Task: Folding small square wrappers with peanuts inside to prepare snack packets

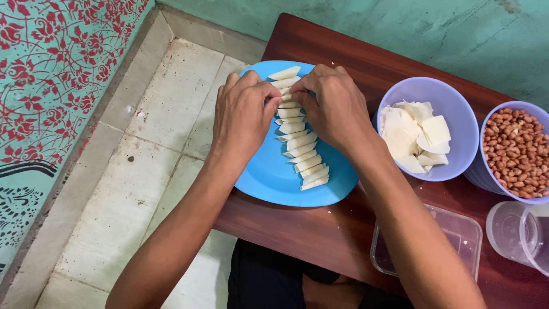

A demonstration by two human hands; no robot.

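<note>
A dark red-brown wooden counter [320,229] carries a round blue plastic plate [269,177] overhanging its left edge. Over the plate, the left hand [243,114] and right hand [334,106] meet, fingertips pinching a folded white pastry wrapper [286,98] within the row of folded wrappers [303,154] lying across the plate.

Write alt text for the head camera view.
Two bare hands, left hand and right hand, pinch a folded white wrapper in a row of folded wrappers on a blue plate. Beside it on the brown table stand a bowl of flat wrappers and a bowl of peanuts.
</note>
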